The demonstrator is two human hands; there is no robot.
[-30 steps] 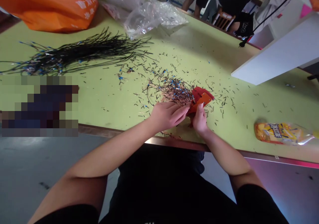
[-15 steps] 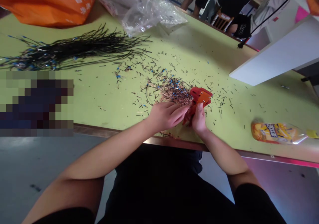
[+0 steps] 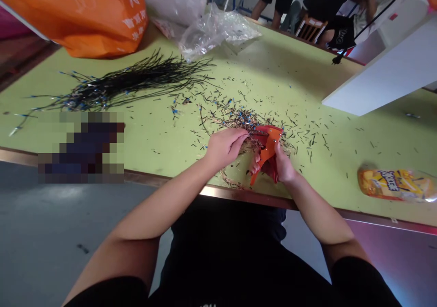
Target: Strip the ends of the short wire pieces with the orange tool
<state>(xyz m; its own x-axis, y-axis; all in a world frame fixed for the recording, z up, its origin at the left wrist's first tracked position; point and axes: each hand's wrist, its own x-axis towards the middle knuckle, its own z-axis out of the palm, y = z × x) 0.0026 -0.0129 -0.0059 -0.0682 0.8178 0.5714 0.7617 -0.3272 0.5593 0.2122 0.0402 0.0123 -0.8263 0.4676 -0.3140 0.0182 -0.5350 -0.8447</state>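
Observation:
In the head view my right hand (image 3: 284, 165) is wrapped round a red and orange wire stripper (image 3: 272, 144), its handles pointing toward the table's front edge. My left hand (image 3: 226, 145) is closed in a pinch on a thin black wire (image 3: 256, 134) that reaches into the head of the tool. The wire's far end is hidden by the jaws. Just beyond both hands lies a heap of short wires with blue parts (image 3: 244, 117), amid copper strands and black offcuts. Farther left rests a bundle of long black wires (image 3: 136, 81).
A drink bottle (image 3: 396, 184) lies on its side at the right of the green table (image 3: 164, 154). Behind the bundle are an orange bag (image 3: 102, 24) and clear plastic (image 3: 218, 29). A white panel (image 3: 382, 72) juts in at right. Other people are in the background.
The wire stripper has turned, so its orange side shows more and its handles are spread. My left hand has drawn back slightly from it, and the wire now shows. The view has shifted left.

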